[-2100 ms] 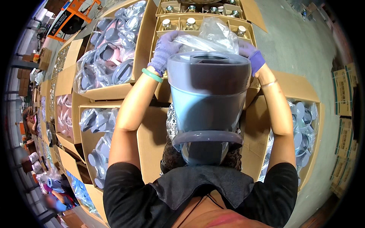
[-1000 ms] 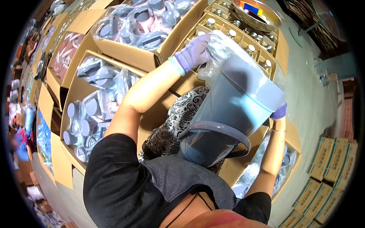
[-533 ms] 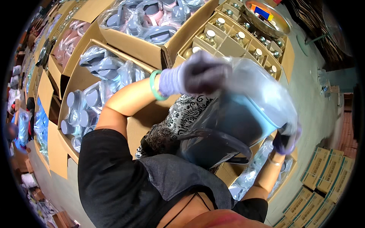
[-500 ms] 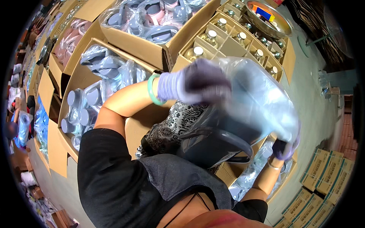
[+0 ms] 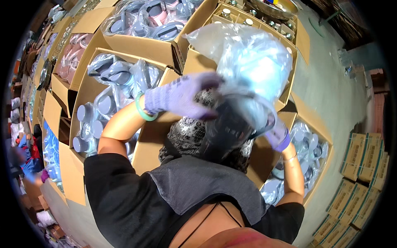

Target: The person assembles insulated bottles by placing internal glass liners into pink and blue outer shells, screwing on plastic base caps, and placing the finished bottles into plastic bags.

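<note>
My left hand (image 5: 182, 97), in a purple knit glove with a green bangle at the wrist, grips a clear plastic bag (image 5: 252, 62) where it gathers over a dark grey plastic container (image 5: 227, 132). The container is tilted in front of my chest, its open end toward the bag, and it is blurred. My right hand (image 5: 279, 136), also in a purple glove, holds the container's lower right side through the plastic. The bag balloons upward above both hands and hides most of the container.
Open cardboard boxes (image 5: 136, 43) full of bagged grey containers (image 5: 111, 74) surround me on the left and right. A box of capped jars (image 5: 231, 14) stands beyond the bag. Small stacked cartons (image 5: 359, 165) sit on the concrete floor (image 5: 331, 82) at right.
The upright grey container has been tipped over toward the right. The plastic bag has been drawn over it and now puffs up above my hands.
</note>
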A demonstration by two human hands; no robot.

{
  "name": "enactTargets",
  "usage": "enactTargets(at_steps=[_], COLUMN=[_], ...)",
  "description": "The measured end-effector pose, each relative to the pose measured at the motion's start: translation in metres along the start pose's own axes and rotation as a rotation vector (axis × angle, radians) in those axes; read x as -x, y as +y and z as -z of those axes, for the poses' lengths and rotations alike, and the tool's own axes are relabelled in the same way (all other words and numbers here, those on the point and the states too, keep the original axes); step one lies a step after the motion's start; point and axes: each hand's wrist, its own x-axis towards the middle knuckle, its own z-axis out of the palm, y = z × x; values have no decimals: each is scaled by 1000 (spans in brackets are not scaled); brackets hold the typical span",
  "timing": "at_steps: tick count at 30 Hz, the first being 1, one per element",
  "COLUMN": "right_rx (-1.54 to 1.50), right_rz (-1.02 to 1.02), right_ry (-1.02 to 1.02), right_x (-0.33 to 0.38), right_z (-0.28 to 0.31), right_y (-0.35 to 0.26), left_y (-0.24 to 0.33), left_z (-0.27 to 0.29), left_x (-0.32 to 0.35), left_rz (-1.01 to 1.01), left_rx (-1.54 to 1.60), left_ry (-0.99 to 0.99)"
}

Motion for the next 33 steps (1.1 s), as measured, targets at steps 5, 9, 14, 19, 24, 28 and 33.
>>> enactTargets(at_steps=[5, 9, 14, 19, 24, 28, 33], right_rx=[-43, 141, -189, -136, 249, 56, -435], right_rz=[-10, 207, -329, -273, -567, -416, -291], right_ry=[145, 108, -165, 223, 433, 476, 622], right_x=[8, -9, -6, 16, 55, 18, -75], right_z=[-28, -21, -40, -56, -78, -79, -60], right_y=[22, -36, -64, -69, 25, 8, 34], left_y=[26, 94, 100, 75, 95, 124, 129], left_z=[-26, -28, -61, -76, -40, -26, -18], left_x=[3, -1, 45, 116, 140, 123, 113], left_rz=[-235, 197, -81, -118, 382, 220, 268], left_rx=[-214, -684, -585, -318, 233, 661, 422], left_ry=[155, -67, -103, -376, 283, 633, 617])
